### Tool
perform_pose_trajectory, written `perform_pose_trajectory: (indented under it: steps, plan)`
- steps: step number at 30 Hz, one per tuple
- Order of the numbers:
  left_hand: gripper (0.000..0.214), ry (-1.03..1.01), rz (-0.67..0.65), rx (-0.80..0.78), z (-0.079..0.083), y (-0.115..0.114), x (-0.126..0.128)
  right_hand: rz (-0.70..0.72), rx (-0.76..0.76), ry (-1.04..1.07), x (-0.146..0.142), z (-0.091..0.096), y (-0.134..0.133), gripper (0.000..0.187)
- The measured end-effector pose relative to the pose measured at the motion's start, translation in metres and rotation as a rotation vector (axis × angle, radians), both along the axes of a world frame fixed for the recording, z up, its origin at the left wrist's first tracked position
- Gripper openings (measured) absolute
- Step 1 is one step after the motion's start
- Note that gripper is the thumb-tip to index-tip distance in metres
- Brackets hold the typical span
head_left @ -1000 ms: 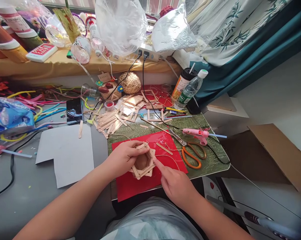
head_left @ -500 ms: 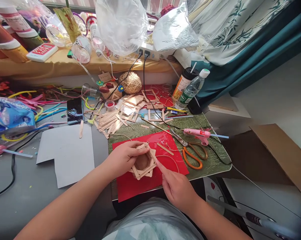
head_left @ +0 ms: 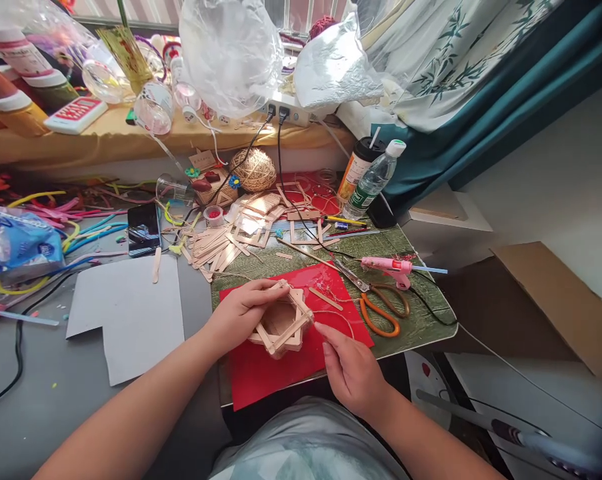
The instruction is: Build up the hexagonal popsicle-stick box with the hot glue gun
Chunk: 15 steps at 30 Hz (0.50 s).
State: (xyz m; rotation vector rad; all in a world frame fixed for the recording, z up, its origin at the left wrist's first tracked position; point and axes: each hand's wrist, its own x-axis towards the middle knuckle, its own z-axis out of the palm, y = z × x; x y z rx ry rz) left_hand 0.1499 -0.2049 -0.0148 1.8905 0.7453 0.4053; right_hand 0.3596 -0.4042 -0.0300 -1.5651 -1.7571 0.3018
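My left hand (head_left: pixel 238 315) grips a star-shaped craft-stick box (head_left: pixel 285 341), thumb on top of its upper left rim. The box is built of stacked wooden sticks around an open middle and is held over a red sheet (head_left: pixel 251 383). Beside the box's right corner is my right hand (head_left: pixel 353 367), its index finger stretched toward that corner and its thumb apart from it. I cannot tell whether the fingertip touches the wood. A single craft stick (head_left: pixel 325 299) lies on the red sheet, with a loose string (head_left: pixel 348 322) close by.
Orange-handled scissors (head_left: pixel 381 313) and a pink glue gun (head_left: pixel 388 265) lie at right. Loose craft sticks (head_left: pixel 213 250) are piled behind the sheet. A water bottle (head_left: pixel 373 183) stands beside a lidded cup (head_left: pixel 358 167). White card (head_left: pixel 131 320) and a phone (head_left: pixel 143 229) lie left.
The box has turned and tilted in my left hand, showing more of its top. My right index fingertip has slid off the upper rim to the right corner. The view has shifted slightly.
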Motion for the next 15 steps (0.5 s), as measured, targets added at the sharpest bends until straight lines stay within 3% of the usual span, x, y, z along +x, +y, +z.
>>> perform_pose_trajectory:
  steps: [4,9,15]
  plan:
    - [0.036,-0.081,0.112,-0.108,0.001,0.007,0.000,-0.040,0.034,0.068,0.003,0.010,0.014,0.034]
    - [0.038,-0.162,0.150,-0.300,-0.003,0.012,-0.002,-0.045,0.030,0.134,0.005,0.021,0.025,0.029]
    - [0.059,-0.254,0.286,-0.706,-0.012,0.012,-0.003,-0.064,0.020,0.220,0.003,0.023,0.029,0.027]
